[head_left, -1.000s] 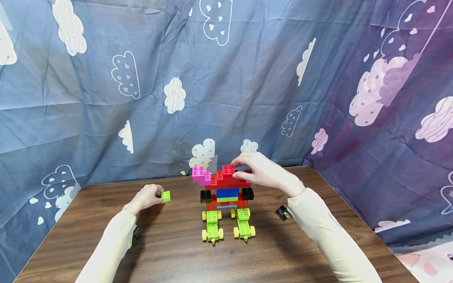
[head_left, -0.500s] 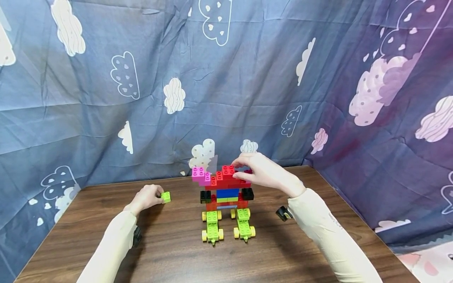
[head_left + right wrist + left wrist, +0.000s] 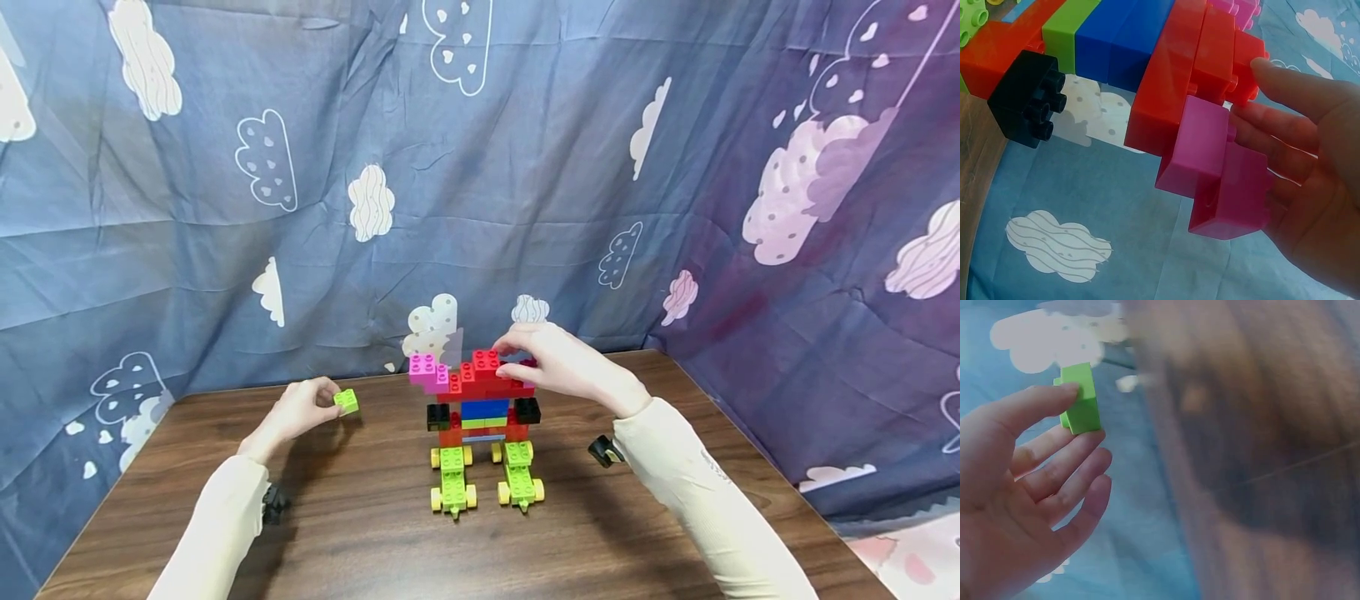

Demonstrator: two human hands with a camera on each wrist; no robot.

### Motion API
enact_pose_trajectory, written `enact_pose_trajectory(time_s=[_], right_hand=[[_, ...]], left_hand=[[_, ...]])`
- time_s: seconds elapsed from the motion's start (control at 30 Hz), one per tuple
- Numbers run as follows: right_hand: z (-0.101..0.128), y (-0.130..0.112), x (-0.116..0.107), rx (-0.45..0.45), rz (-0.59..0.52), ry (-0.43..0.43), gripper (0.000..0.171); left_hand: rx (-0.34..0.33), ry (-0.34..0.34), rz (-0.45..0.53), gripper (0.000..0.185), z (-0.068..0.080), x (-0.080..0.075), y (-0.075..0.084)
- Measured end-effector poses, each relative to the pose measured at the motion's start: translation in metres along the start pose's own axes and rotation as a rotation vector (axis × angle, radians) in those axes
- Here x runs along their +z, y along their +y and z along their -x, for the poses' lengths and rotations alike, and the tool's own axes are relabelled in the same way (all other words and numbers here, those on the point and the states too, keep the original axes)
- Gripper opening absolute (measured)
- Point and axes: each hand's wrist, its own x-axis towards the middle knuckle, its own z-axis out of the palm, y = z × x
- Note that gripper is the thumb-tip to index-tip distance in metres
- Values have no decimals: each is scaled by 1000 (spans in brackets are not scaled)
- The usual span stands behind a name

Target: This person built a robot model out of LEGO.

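Note:
A brick figure (image 3: 483, 412) stands mid-table on two green wheeled feet (image 3: 452, 483), with a red, blue and black body and magenta bricks (image 3: 426, 371) at its upper left. My right hand (image 3: 516, 360) holds its upper right. In the right wrist view its fingers (image 3: 1291, 94) touch the red top brick (image 3: 1235, 59) and lie behind magenta bricks (image 3: 1216, 169). To the figure's left, my left hand (image 3: 330, 402) pinches a small green brick (image 3: 347, 402) just above the table. The left wrist view shows the green brick (image 3: 1080, 400) between thumb and fingertips (image 3: 1091, 439).
The brown wooden table (image 3: 360, 533) is walled at the back and both sides by blue cloud-print cloth (image 3: 480, 192). A small black object (image 3: 603, 450) sits by my right forearm, and another (image 3: 274, 502) by my left sleeve.
My left hand has lifted the green brick a little off the table, up and slightly back. My right hand stays on the figure's top.

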Motion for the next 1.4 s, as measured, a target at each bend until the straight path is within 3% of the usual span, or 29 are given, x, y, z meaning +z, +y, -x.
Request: enact_pose_trajectory(time_s=[0.2, 0.6, 0.9, 1.17, 1.4], right_hand=[[1, 0, 0, 3, 1, 3, 29], [0, 0, 0, -4, 7, 6, 29], [0, 1, 0, -13, -15, 6, 29], [1, 3, 2, 0, -18, 0, 29], [2, 3, 2, -2, -35, 11, 30]], left_hand=[[97, 62, 26, 20, 0, -23, 21], [144, 165, 17, 26, 9, -60, 67], [148, 216, 21, 26, 13, -74, 93], [178, 211, 77, 28, 8, -77, 129], [284, 192, 87, 28, -5, -70, 162]])
